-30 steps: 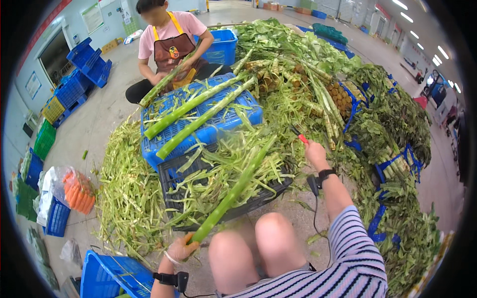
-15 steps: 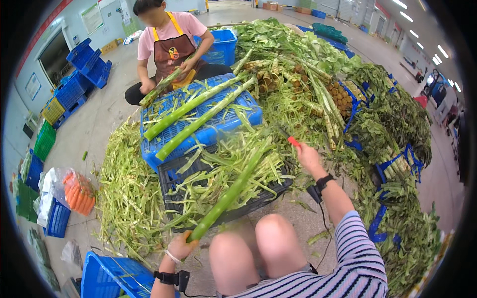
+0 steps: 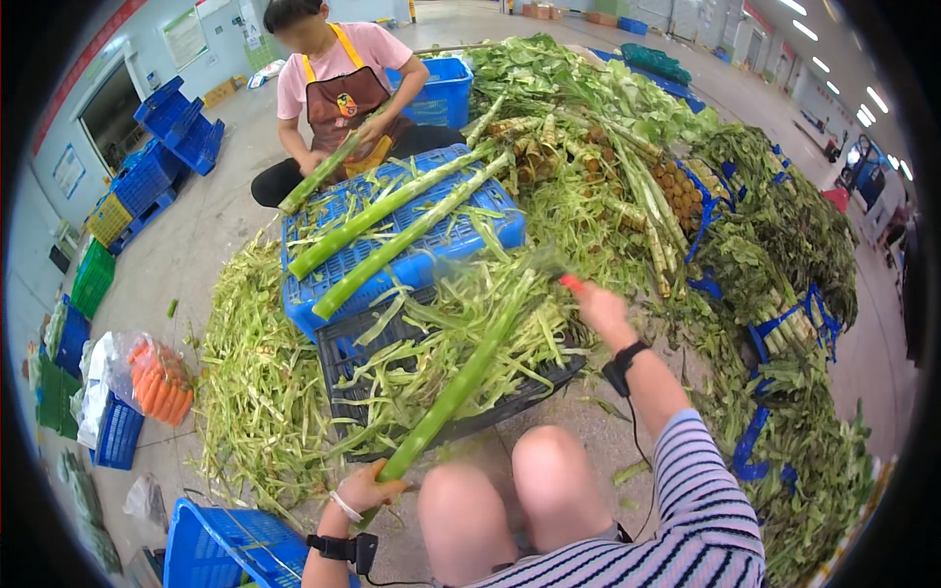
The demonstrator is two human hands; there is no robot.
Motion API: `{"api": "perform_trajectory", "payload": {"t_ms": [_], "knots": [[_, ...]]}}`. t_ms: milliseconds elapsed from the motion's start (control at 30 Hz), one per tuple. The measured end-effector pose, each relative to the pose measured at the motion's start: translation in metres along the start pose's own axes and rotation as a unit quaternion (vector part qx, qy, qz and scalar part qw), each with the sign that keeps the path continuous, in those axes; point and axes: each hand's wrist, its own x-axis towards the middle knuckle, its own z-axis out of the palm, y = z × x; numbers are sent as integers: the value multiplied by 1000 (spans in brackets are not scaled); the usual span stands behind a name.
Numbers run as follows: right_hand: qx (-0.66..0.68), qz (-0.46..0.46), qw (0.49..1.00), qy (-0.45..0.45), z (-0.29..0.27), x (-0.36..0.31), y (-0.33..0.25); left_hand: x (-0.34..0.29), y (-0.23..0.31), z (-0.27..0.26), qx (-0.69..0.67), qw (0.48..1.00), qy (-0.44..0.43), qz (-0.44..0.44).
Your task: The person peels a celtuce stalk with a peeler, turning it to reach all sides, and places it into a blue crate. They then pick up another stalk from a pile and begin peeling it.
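Observation:
My left hand (image 3: 371,488) is closed around the lower end of a long green celtuce stem (image 3: 441,410). The stem slants up and away over a black crate (image 3: 343,397) heaped with peel strips (image 3: 490,343). In my right hand (image 3: 603,316) is a red-handled peeling tool (image 3: 570,282), held beyond the crate near the stem's far end. Its working end is smeared by motion, so its shape cannot be made out. Two more celtuce stems (image 3: 377,269) lie across an upturned blue crate (image 3: 417,245) in front of me.
Across the blue crate, a seated person (image 3: 343,98) in an apron holds another stem. Peelings (image 3: 260,363) are heaped at left, and leafy stems (image 3: 618,108) are piled behind and right. A blue crate (image 3: 221,549) and bagged carrots (image 3: 157,382) stand on my left.
My right hand with the red-handled tool has shifted slightly down. The far person's hand has moved along their stem. The celtuce in my left hand stays nearly in place.

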Motion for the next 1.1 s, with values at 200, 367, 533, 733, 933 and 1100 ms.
{"api": "perform_trajectory", "payload": {"t_ms": [200,367,533,733,933,1100], "knots": [[81,-118,989,28,-11,-38,-55,-6,-4,9,189,967,150,86],[0,5,1000,0,-17,-5,-23,-14,3,19,266,929,243,83],[51,63,996,24,-17,-3,-18,-11,0,16,197,926,299,118],[130,-142,979,-72,-12,-65,-96,15,-23,0,-243,968,-46,44],[57,-155,983,-79,-11,-36,-80,33,-51,1,-361,925,-118,9],[32,32,999,12,-12,-1,-24,26,-33,-1,-335,932,-139,-4]]}}
